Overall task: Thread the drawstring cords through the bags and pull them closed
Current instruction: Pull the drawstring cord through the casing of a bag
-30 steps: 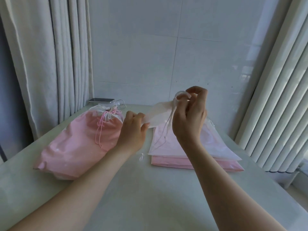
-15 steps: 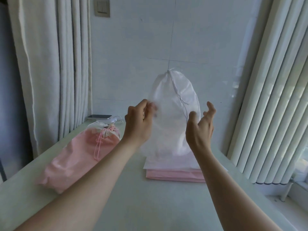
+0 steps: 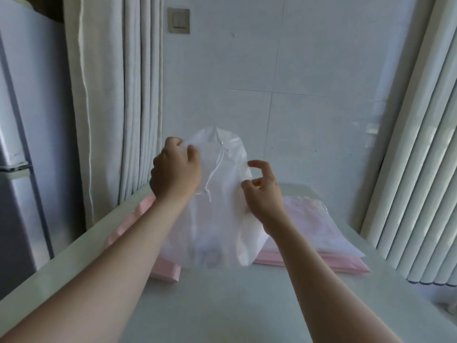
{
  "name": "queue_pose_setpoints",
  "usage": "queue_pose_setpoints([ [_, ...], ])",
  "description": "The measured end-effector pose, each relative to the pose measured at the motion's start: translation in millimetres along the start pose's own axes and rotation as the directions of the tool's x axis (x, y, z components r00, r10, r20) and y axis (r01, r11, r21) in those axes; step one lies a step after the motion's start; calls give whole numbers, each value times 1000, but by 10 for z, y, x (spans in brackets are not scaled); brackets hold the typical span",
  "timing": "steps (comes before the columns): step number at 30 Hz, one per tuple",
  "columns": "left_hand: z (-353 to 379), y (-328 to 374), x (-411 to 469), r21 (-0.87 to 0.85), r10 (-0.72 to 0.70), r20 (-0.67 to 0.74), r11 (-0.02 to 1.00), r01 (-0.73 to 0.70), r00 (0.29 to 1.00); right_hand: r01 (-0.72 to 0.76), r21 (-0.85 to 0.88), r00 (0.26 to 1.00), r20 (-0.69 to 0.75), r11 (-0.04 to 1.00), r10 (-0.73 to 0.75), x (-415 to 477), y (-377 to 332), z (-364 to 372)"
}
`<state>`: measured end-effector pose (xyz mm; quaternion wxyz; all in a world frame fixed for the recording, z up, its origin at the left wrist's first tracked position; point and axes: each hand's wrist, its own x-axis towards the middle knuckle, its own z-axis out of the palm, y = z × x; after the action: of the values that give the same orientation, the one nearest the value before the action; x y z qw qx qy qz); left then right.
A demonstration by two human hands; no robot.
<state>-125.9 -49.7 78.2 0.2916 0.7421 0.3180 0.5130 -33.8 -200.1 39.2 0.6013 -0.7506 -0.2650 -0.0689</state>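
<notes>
Head view shows the table [image 3: 222, 305], above it the white bag [image 3: 217, 219] pinched in the left hand [image 3: 175, 174], right hand [image 3: 262, 191] half-open beside it, and 1 cord [image 3: 215, 169] best pulled steadily.

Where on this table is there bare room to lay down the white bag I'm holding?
The widest bare patch of the table is the near part, between your forearms, in front of the white drawstring bag. The far side is crowded: the flat bag stack on the right, the pink filled bag on the left.
</notes>
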Motion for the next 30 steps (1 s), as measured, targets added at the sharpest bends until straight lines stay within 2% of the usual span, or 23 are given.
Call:
queue_pose_setpoints([
  [4,-21,-244,102,310,155,-79,943,-123,985,-114,88,993,19,990,113,16,113,479],
  [6,2,-349,108,430,145,39,891,-147,989,-149,122,989,9,981,149,17,168,688],
  [8,51,-439,80,513,40,250,842,-167,967,-153,107,988,20,982,152,28,215,858],
  [11,209,-673,83,630,-234,524,754,-188,819,-211,39,968,150,977,203,107,291,1066],
  [14,363,-1097,200,667,-412,583,735,-123,700,-181,-117,925,316,977,209,177,387,1137],
  [17,525,-1472,286,640,-438,604,765,-77,666,-65,-269,894,413,961,176,216,471,1120],
  [20,664,-1593,245,600,-404,609,798,-64,682,50,-390,868,472,919,153,262,594,1095],
  [24,760,-1526,191,603,-343,528,796,-59,777,172,-490,825,546,854,147,258,724,1051],
  [27,807,-1287,129,709,-323,457,695,-121,829,205,-519,855,508,830,106,309,778,1002],
  [30,860,-961,68,713,-245,422,684,-153,873,196,-522,909,413,830,45,411,839,886],
])
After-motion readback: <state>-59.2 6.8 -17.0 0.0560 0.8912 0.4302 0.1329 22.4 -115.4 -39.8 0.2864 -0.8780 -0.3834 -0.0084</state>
